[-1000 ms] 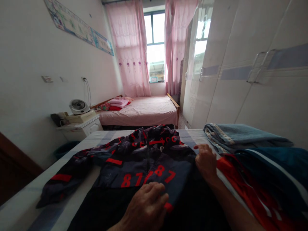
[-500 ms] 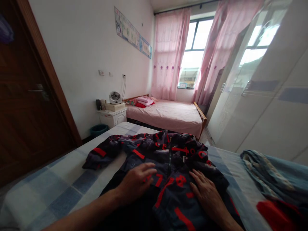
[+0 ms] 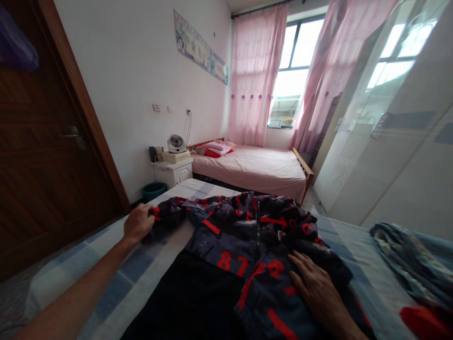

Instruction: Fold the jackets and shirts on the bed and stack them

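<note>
A dark jacket [image 3: 219, 231] with red numbers and stripes lies front up on a blue and white checked bed sheet [image 3: 106, 302]. Its zip runs down from the collar. My left hand [image 3: 139, 223] is closed on the cuff end of the sleeve stretched out to the left. The other sleeve is folded in across the jacket's front, over its lower right part. On that folded sleeve my right hand [image 3: 314, 281] rests flat, fingers stretched out and slightly apart.
Folded blue clothing [image 3: 417, 255] and a red cloth [image 3: 424, 321] lie at the right. Beyond stand a pink-covered bed [image 3: 251, 165], a white nightstand [image 3: 173, 174] with a fan [image 3: 176, 143], and a green bin [image 3: 154, 190]. A wardrobe [image 3: 399, 165] lines the right, a door [image 3: 53, 156] the left.
My left hand has moved from the jacket's front out to the left sleeve and closed on its end. My right hand stays on the folded sleeve. The view has shifted slightly left.
</note>
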{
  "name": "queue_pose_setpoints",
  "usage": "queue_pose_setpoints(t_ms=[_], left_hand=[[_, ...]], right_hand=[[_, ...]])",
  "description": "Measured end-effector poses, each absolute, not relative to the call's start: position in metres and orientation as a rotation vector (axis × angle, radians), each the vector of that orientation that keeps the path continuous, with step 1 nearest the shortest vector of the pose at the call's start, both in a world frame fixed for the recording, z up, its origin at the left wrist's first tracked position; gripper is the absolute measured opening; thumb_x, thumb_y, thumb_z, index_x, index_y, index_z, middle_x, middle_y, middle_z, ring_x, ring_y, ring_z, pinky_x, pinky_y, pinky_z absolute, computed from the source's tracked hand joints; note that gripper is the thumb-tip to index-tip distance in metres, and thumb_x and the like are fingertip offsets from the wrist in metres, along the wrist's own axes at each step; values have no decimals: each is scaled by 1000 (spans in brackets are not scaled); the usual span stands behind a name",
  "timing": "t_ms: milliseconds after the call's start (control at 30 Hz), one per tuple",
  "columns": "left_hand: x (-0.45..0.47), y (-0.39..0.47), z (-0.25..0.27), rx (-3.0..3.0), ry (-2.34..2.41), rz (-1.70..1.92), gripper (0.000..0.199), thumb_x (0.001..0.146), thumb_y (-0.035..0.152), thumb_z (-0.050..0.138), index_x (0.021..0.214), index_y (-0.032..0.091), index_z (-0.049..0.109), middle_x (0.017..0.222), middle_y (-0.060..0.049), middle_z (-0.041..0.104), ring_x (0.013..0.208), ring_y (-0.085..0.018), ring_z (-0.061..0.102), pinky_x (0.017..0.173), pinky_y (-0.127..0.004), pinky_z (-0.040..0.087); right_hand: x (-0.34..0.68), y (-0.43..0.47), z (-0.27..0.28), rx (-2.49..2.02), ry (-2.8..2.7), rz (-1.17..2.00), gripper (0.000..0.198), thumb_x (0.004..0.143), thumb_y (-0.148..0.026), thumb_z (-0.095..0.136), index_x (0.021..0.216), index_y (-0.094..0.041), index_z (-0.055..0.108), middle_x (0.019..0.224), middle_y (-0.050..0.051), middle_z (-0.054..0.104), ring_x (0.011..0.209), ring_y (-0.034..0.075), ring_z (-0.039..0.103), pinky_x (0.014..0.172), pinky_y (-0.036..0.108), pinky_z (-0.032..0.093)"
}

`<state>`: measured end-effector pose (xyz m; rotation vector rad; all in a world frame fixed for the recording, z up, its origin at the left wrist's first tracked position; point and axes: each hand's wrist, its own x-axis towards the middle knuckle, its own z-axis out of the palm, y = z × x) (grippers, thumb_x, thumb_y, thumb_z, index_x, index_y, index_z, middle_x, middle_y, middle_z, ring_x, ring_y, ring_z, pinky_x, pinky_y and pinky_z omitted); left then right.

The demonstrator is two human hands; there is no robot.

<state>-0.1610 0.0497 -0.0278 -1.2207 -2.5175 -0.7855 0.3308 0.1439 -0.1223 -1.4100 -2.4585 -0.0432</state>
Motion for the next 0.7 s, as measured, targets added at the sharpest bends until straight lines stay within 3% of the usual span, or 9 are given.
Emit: queue_pose_setpoints(t_ms=[67, 133, 233, 333, 467, 700], left_hand=[[-148, 58, -4, -1222, -2359, -812, 22, 72, 14, 47, 85, 18, 64, 101, -8, 61, 103, -26, 55, 92, -35, 41], [-122, 60, 17, -1312, -2065, -845, 18, 78, 15, 48, 85, 19, 64, 104, -7, 60, 109, -24, 51, 103, -39, 32], [-62, 49, 24, -1665, -1310, -866, 15, 81, 14, 53, 75, 23, 63, 92, 0, 65, 109, -21, 53, 110, -49, 20], [2, 28, 0, -2124, -935, -703, 16, 87, 15, 50, 93, 22, 62, 107, -1, 65, 120, -20, 46, 112, -50, 16], [44, 4, -34, -2618, -649, -396, 26, 92, 26, 41, 111, 22, 58, 125, -2, 58, 123, -17, 44, 113, -39, 22], [5, 7, -45, -2488, -1150, -653, 42, 83, 9, 42, 124, 17, 49, 128, -11, 53, 120, -21, 47, 102, -38, 40]], right_hand=[[331, 144, -123, -1403, -2451, -47, 44, 88, -39, 39, 125, -22, 55, 137, 5, 48, 128, 23, 41, 104, 42, 35], [331, 144, -122, -1394, -2449, -44, 44, 88, -40, 38, 125, -23, 56, 136, 6, 49, 128, 23, 42, 103, 42, 36], [332, 144, -122, -1380, -2457, -33, 44, 88, -40, 38, 125, -22, 56, 136, 7, 50, 127, 24, 42, 103, 43, 36], [332, 144, -121, -1378, -2459, -19, 44, 88, -39, 39, 124, -22, 56, 135, 7, 50, 127, 25, 42, 102, 44, 37], [332, 145, -122, -1382, -2452, -2, 43, 88, -39, 39, 124, -22, 56, 136, 7, 50, 127, 25, 42, 102, 45, 36], [329, 141, -109, -1371, -2324, 189, 48, 86, -38, 39, 126, -15, 52, 137, 12, 46, 123, 26, 46, 101, 44, 39]])
